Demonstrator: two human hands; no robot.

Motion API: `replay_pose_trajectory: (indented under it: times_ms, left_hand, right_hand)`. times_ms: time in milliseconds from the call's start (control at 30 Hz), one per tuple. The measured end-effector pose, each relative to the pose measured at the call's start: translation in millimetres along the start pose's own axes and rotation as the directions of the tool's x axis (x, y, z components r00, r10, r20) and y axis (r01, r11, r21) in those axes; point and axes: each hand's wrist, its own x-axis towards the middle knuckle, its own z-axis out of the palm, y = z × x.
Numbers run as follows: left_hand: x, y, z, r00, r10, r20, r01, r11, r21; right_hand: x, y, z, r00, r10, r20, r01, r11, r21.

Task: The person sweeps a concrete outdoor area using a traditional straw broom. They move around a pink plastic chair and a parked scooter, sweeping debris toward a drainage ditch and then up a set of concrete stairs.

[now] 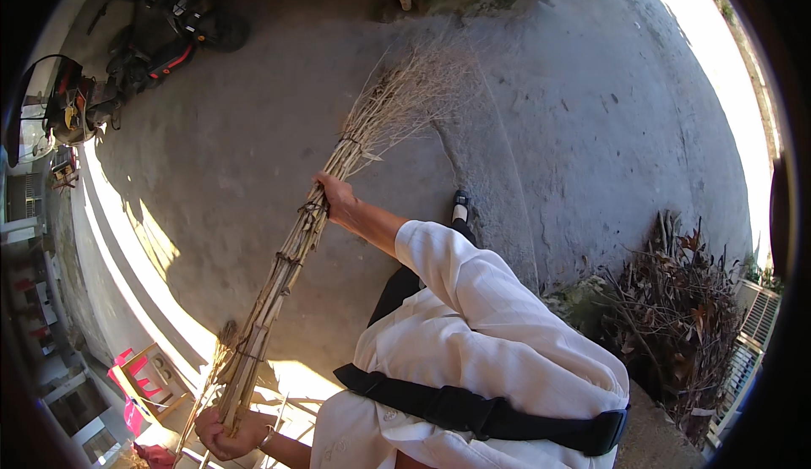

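A long broom (pixel 291 258), made of dry stalks bound together, slants across the view from lower left to upper middle. Its fine twig bristles (pixel 414 89) fan out over the concrete floor; whether the tips touch it I cannot tell. My right hand (pixel 340 199) is wrapped round the stalks just below the bristle end. At the lower end of the handle, my left hand (pixel 235 433) is closed round the stalks, with a bracelet on its wrist. A second, shorter straw bundle (pixel 221 351) shows beside the handle, partly hidden.
A dark motorbike (pixel 173 42) stands at upper left, another vehicle (pixel 76 110) beside it. Dry branches (pixel 676 317) are heaped at the right, near a slatted unit (pixel 752 334). At lower left is a wooden frame (pixel 152 380) with pink material. My dark shoe (pixel 461 199) rests on the concrete.
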Motion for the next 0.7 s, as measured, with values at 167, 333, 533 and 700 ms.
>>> replay_pose_trajectory:
  times_ms: [167, 333, 533, 700]
  left_hand:
    - [-38, 59, 84, 0.98, 0.185, 0.074, -0.185, 0.983, -0.006]
    - [-75, 27, 150, 0.952, -0.257, 0.169, 0.272, 0.959, -0.074]
    - [-94, 45, 206, 0.896, -0.389, 0.212, 0.427, 0.885, -0.183]
    - [-34, 118, 237, 0.985, 0.029, 0.17, 0.003, 0.982, -0.189]
  right_hand:
    - [40, -61, -25, 0.998, 0.019, -0.058, -0.025, 0.996, -0.091]
    - [18, -163, -119, 0.95, -0.131, -0.283, 0.143, 0.99, 0.02]
    - [-26, -254, -146, 0.922, -0.245, -0.299, 0.28, 0.956, 0.08]
    - [-3, -273, -93, 0.979, -0.202, -0.024, 0.202, 0.949, 0.241]
